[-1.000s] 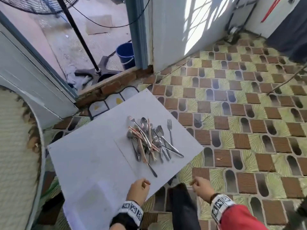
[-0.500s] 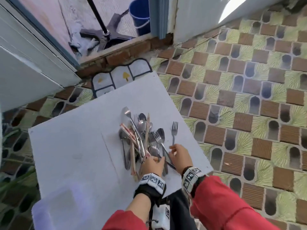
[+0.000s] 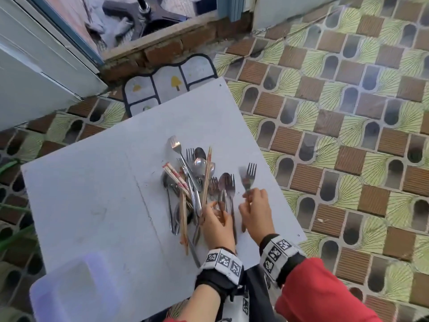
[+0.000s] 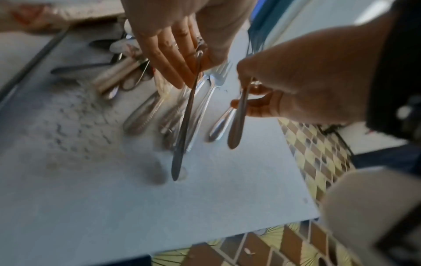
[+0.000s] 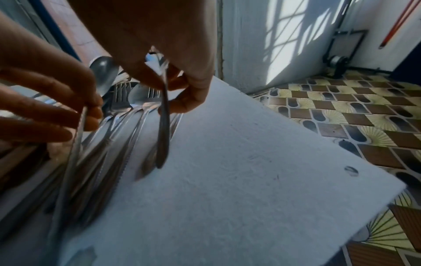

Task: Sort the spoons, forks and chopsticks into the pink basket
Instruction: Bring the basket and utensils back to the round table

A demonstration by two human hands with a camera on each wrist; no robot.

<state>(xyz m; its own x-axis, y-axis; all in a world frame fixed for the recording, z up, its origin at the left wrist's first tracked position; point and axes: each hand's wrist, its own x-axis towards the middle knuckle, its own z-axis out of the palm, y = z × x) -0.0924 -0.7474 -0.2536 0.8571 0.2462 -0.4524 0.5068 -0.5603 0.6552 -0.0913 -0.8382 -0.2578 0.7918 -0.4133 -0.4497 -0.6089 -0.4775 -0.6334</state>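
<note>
A board (image 3: 92,194) lies on the floor (image 3: 348,135), with a cutlery pile (image 3: 192,182) near its middle. At the pile's 5 o'clock the left hand (image 3: 217,223) pinches one handle, and just at 3 o'clock of it the right hand (image 3: 256,210) holds a fork (image 3: 248,176) clear of the board. A tub (image 3: 76,293) sits at the board's 7 o'clock corner, a mat (image 3: 167,87) under its 12 o'clock edge.

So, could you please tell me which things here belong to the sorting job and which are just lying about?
Job:
- cutlery pile
- fork pinched by right hand
- utensil handle pinched by left hand
- translucent basket

Lying about:
- mushroom mat
- fan base
</note>
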